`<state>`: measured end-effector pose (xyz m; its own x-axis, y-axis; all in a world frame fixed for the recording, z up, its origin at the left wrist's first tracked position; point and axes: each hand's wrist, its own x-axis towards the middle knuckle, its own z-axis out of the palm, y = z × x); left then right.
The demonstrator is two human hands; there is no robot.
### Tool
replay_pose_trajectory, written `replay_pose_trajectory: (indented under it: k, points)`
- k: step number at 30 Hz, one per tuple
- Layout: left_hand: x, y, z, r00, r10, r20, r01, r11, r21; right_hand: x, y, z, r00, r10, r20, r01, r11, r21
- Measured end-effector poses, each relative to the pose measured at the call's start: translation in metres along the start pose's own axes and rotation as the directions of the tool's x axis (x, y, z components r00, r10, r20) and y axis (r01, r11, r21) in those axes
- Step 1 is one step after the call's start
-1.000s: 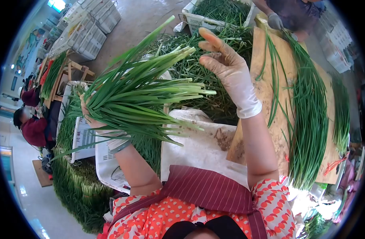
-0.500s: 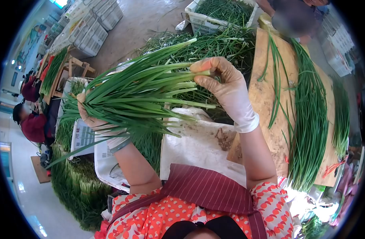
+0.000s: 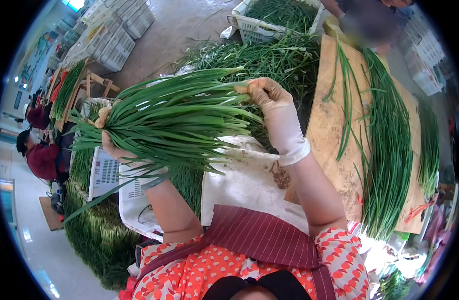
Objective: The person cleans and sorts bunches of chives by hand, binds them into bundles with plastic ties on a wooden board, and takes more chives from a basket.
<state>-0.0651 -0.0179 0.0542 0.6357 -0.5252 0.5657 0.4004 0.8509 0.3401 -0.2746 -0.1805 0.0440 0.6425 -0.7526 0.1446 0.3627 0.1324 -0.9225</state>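
Note:
A loose bunch of long green garlic chives (image 3: 179,117) is held up in front of me, its pale stem ends toward the right. My left hand (image 3: 112,137), in a soiled glove, is wrapped around the leafy left part of the bunch. My right hand (image 3: 269,95), in a white glove with dirty fingers, pinches the pale end of one or a few stalks at the upper right. The fingertips are closed there. Beneath the bunch lies a white sheet (image 3: 249,175) with brown dirt on it.
To the right, a wooden board (image 3: 334,130) carries long chives (image 3: 389,145). A heap of loose chives (image 3: 269,60) lies ahead, before a filled white crate (image 3: 257,32). Bundled chives (image 3: 104,225) stand at lower left. People work at upper right and far left (image 3: 42,160).
My right hand has moved slightly left and down, its fingers still pinching stalk ends. The bunch has turned a little, with its stem ends now less spread out.

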Motion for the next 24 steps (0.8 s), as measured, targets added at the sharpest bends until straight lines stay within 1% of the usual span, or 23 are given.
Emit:
replay_pose_trajectory:
  k: [2, 3, 4, 5, 6, 8, 9, 10, 11, 12, 13, 14, 15, 16, 17, 18, 20, 21, 22, 23, 24]
  points:
    - [-0.001, -0.003, 0.000, 0.979, 0.191, -0.067, -0.175, 0.966, 0.189, 0.001, 0.002, -0.001, 0.989, 0.056, -0.137, -0.018, 0.964, 0.264]
    - [0.000, -0.002, 0.002, 0.979, 0.191, -0.066, -0.176, 0.966, 0.190, 0.001, -0.004, -0.003, 0.977, 0.125, -0.174, -0.063, 0.944, 0.323]
    - [0.000, 0.000, 0.005, 0.999, 0.039, 0.009, -0.040, 0.993, 0.114, 0.001, -0.005, -0.006, 0.977, 0.125, -0.173, -0.064, 0.944, 0.324]
    - [0.000, 0.001, 0.006, 0.990, -0.109, 0.094, 0.104, 0.993, 0.049, 0.001, -0.005, -0.009, 0.983, 0.078, -0.169, -0.017, 0.942, 0.336]
    - [0.000, 0.004, -0.005, 0.990, -0.109, 0.093, 0.105, 0.993, 0.050, 0.001, -0.005, -0.012, 0.986, 0.031, -0.166, 0.029, 0.937, 0.349]
    - [0.000, 0.010, -0.037, 0.978, -0.079, 0.191, 0.086, 0.996, -0.028, -0.002, -0.008, -0.015, 0.986, 0.007, -0.165, 0.051, 0.937, 0.345]
    - [-0.001, 0.002, -0.026, 0.992, -0.038, 0.120, 0.064, 0.974, -0.218, -0.003, -0.008, -0.017, 0.979, 0.009, -0.205, 0.069, 0.927, 0.369]
    - [-0.003, 0.003, -0.030, 0.992, -0.037, 0.118, 0.062, 0.974, -0.220, -0.004, -0.010, -0.021, 0.969, 0.011, -0.245, 0.088, 0.916, 0.392]
    - [-0.005, 0.007, -0.036, 0.999, 0.009, -0.043, -0.009, 1.000, -0.016, 0.000, -0.005, -0.031, 0.967, -0.009, -0.254, 0.125, 0.888, 0.443]
    - [-0.006, 0.011, -0.040, 0.978, 0.085, -0.191, -0.047, 0.979, 0.198, 0.001, -0.007, -0.045, 0.962, -0.082, -0.261, 0.197, 0.870, 0.451]
    - [-0.001, 0.013, -0.043, 1.000, -0.008, -0.021, 0.006, 0.996, -0.091, 0.003, -0.006, -0.067, 0.943, -0.116, -0.313, 0.230, 0.906, 0.356]
    - [-0.001, 0.017, -0.044, 1.000, -0.005, -0.022, 0.003, 0.996, -0.090, 0.006, -0.002, -0.085, 0.921, -0.156, -0.357, 0.257, 0.932, 0.257]
    - [-0.001, 0.020, -0.044, 1.000, -0.023, -0.018, 0.020, 0.984, -0.174, 0.011, 0.002, -0.093, 0.922, -0.156, -0.354, 0.257, 0.932, 0.257]
    - [-0.001, 0.023, -0.044, 0.999, -0.044, -0.013, 0.039, 0.966, -0.257, 0.016, 0.006, -0.098, 0.917, -0.212, -0.338, 0.140, 0.964, -0.226]
    - [-0.001, 0.023, -0.042, 0.998, -0.055, -0.010, 0.049, 0.953, -0.298, 0.018, 0.009, -0.102, 0.920, -0.255, -0.298, -0.003, 0.756, -0.655]
    - [0.000, 0.022, -0.039, 0.998, -0.065, -0.006, 0.059, 0.939, -0.339, 0.017, 0.004, -0.092, 0.920, -0.256, -0.298, -0.003, 0.755, -0.656]
    - [0.001, 0.008, -0.019, 0.993, -0.110, 0.052, 0.122, 0.870, -0.478, 0.014, -0.010, -0.052, 0.982, -0.171, -0.075, 0.119, 0.883, -0.453]
    - [0.001, 0.003, -0.014, 0.994, -0.100, 0.049, 0.110, 0.844, -0.524, 0.015, -0.011, -0.039, 0.999, -0.042, 0.026, 0.047, 0.959, -0.279]
    - [0.000, -0.001, -0.007, 0.993, -0.104, 0.049, 0.114, 0.845, -0.523, 0.016, -0.011, -0.032, 0.987, 0.067, 0.147, -0.052, 0.993, -0.103]
    - [0.000, -0.005, 0.001, 0.992, -0.115, 0.048, 0.123, 0.839, -0.529, 0.018, -0.008, -0.033, 0.954, 0.100, 0.284, -0.097, 0.995, -0.026]
    - [0.001, -0.006, 0.004, 0.991, -0.122, 0.048, 0.128, 0.835, -0.535, 0.017, -0.014, -0.031, 0.954, 0.097, 0.285, -0.094, 0.995, -0.022]
